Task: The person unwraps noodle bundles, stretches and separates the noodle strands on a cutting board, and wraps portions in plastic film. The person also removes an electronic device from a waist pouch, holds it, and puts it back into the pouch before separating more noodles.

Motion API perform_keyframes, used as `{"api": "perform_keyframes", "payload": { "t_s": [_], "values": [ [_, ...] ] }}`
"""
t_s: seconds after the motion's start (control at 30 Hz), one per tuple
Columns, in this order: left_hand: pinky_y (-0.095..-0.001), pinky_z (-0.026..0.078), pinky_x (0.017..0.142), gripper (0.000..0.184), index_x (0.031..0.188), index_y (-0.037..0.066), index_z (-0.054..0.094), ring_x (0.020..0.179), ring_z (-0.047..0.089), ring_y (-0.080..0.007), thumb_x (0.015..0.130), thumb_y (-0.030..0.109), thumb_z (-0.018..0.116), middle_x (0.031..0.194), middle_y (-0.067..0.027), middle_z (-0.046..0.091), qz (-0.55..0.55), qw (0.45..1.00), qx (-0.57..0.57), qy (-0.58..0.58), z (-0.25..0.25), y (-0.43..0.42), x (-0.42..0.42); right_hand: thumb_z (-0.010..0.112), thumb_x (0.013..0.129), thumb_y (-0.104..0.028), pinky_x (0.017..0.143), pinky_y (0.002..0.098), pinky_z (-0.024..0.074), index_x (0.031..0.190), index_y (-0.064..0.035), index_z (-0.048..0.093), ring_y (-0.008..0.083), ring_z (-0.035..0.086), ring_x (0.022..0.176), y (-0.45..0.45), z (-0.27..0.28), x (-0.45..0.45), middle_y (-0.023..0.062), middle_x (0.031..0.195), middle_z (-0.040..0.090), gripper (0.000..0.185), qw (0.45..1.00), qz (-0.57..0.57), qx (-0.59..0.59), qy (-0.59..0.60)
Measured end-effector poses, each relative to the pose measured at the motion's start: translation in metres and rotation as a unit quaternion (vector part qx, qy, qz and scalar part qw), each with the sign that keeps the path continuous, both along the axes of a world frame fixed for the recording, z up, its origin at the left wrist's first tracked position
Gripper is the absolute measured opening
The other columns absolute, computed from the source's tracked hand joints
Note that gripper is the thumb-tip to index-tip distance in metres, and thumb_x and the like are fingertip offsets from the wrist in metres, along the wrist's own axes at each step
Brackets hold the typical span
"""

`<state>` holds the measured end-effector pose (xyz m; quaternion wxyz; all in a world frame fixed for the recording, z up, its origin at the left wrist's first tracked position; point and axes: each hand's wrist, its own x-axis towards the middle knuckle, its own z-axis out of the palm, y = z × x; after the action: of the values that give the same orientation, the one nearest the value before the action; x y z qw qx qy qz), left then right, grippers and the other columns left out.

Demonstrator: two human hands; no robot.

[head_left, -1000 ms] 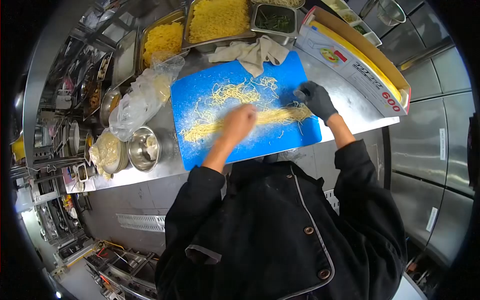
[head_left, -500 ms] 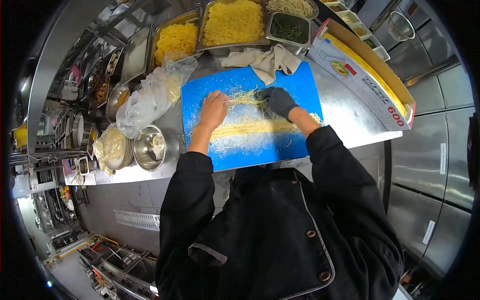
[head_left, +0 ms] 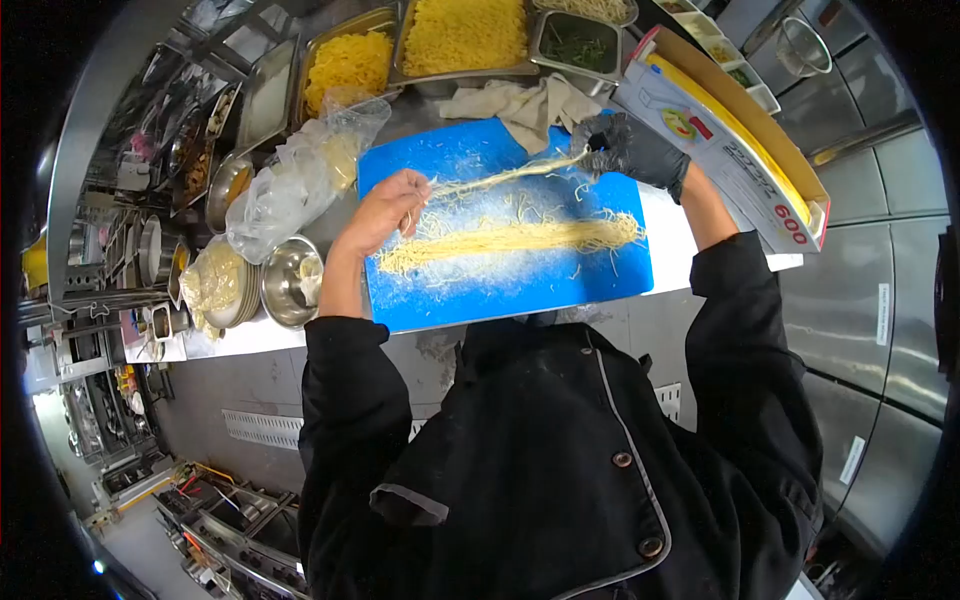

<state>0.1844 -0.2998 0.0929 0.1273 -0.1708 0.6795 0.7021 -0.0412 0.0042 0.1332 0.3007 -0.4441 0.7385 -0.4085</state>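
Stretched between my two hands is a thin strand bundle of noodles (head_left: 510,177), above the back part of the blue board (head_left: 500,303). My left hand (head_left: 388,212), bare, pinches its left end near the board's left edge. My right hand (head_left: 632,150), in a black glove, grips the other end by the back right corner. A thicker bundle of noodles (head_left: 510,238) lies straight across the board nearer to me. White flour and loose noodle pieces are scattered around it.
Behind the board are a beige cloth (head_left: 525,107), trays of yellow food (head_left: 465,38) and a tray of greens (head_left: 575,47). A long box (head_left: 735,150) stands right. Left are plastic bags (head_left: 285,200), a steel bowl (head_left: 288,285) and stacked plates (head_left: 232,290).
Both hands went to the loose noodles at the back of the board, then moved apart, drawing a strand bundle out between them. The thicker bundle stays on the board.
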Motion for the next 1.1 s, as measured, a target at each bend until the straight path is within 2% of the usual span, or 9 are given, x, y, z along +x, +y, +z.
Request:
{"api": "perform_keyframes", "payload": {
  "t_s": [0.17,0.2,0.3,0.43,0.53,0.77,0.9,1.0,1.1],
  "values": [
    [-0.0334,0.047,0.065,0.017,0.098,0.005,0.057,0.077,0.059,-0.0204,0.087,0.018,0.06,0.082,-0.0069,0.059,-0.09,0.96,-0.264,0.012,-0.046,0.044,0.011,0.074,0.072,-0.013,0.068,0.0329,0.0496,0.095,-0.0034,0.065,0.0201,0.061,0.079,0.041,-0.051,0.004,0.0127,0.089,0.065,0.026,0.985,0.055,0.156,-0.051],
    [-0.0334,0.047,0.065,0.017,0.098,0.005,0.057,0.077,0.059,-0.0204,0.087,0.018,0.06,0.082,-0.0069,0.059,-0.09,0.96,-0.263,0.011,-0.054,0.047,0.014,0.073,0.073,-0.015,0.071,0.0342,0.0497,0.097,-0.0048,0.065,0.0229,0.062,0.082,0.049,-0.061,0.008,0.013,0.092,0.065,0.027,0.98,0.048,0.194,0.019],
    [-0.0404,0.045,0.08,0.017,0.098,0.005,0.059,0.097,0.057,-0.0288,0.086,0.017,0.058,0.098,-0.0105,0.061,-0.079,0.722,-0.676,0.127,-0.069,0.052,0.018,0.07,0.075,-0.018,0.078,0.0368,0.0499,0.102,-0.0077,0.065,0.0285,0.062,0.089,0.059,-0.079,0.014,0.0138,0.097,0.066,0.03,0.951,0.032,0.264,0.157],
    [-0.0453,0.037,0.096,0.028,0.107,0.005,0.059,0.115,0.048,-0.0351,0.085,0.022,0.06,0.115,-0.0142,0.057,-0.016,0.799,-0.59,0.115,-0.067,0.047,-0.009,0.065,0.079,-0.026,0.09,0.0393,0.0459,0.104,-0.0112,0.066,0.033,0.058,0.103,0.034,-0.109,0.014,0.0144,0.103,0.064,0.029,0.954,-0.065,0.112,0.271],
    [-0.0462,0.036,0.096,0.038,0.116,0.006,0.057,0.114,0.047,-0.0334,0.083,0.024,0.06,0.119,-0.0147,0.054,0.01,0.76,-0.601,0.247,-0.09,0.049,-0.033,0.064,0.081,-0.03,0.093,0.0412,0.0445,0.105,-0.0102,0.065,0.0344,0.055,0.108,-0.014,-0.131,0.033,0.0178,0.108,0.062,0.031,0.95,-0.073,0.016,0.302],
    [-0.0443,0.032,0.101,0.051,0.122,0.005,0.053,0.12,0.043,-0.0326,0.079,0.032,0.066,0.128,-0.0154,0.048,-0.127,0.781,-0.572,0.217,-0.066,0.094,0.004,0.061,0.081,-0.044,0.093,0.0421,0.0434,0.111,-0.0107,0.062,0.0364,0.054,0.107,-0.067,-0.142,0.079,0.0192,0.11,0.061,0.044,0.945,-0.004,0.021,0.325],
    [-0.0439,0.03,0.102,0.061,0.122,0.005,0.052,0.123,0.04,-0.0317,0.076,0.04,0.069,0.132,-0.0145,0.046,-0.18,0.791,-0.559,0.171,-0.072,0.096,0.032,0.062,0.079,-0.049,0.095,0.0424,0.0421,0.112,-0.0107,0.062,0.0368,0.054,0.108,-0.047,-0.116,0.092,0.0195,0.112,0.06,0.05,0.978,0.132,0.07,0.146],
    [-0.0435,0.03,0.103,0.063,0.122,0.006,0.053,0.123,0.04,-0.032,0.074,0.042,0.071,0.131,-0.0139,0.046,-0.153,0.782,-0.576,0.183,-0.065,0.083,0.046,0.066,0.076,-0.051,0.096,0.0424,0.0413,0.118,-0.01,0.059,0.0358,0.053,0.111,-0.04,-0.121,0.09,0.0191,0.119,0.057,0.059,0.917,0.093,0.0,0.387],
    [-0.043,0.03,0.104,0.061,0.12,0.006,0.054,0.121,0.041,-0.0333,0.074,0.041,0.072,0.129,-0.0137,0.047,-0.089,0.755,-0.608,0.229,-0.052,0.066,0.058,0.067,0.074,-0.052,0.096,0.042,0.0411,0.122,-0.0092,0.056,0.0345,0.052,0.113,-0.033,-0.123,0.1,0.0185,0.124,0.054,0.066,0.91,0.123,0.055,0.393]
  ]
}}
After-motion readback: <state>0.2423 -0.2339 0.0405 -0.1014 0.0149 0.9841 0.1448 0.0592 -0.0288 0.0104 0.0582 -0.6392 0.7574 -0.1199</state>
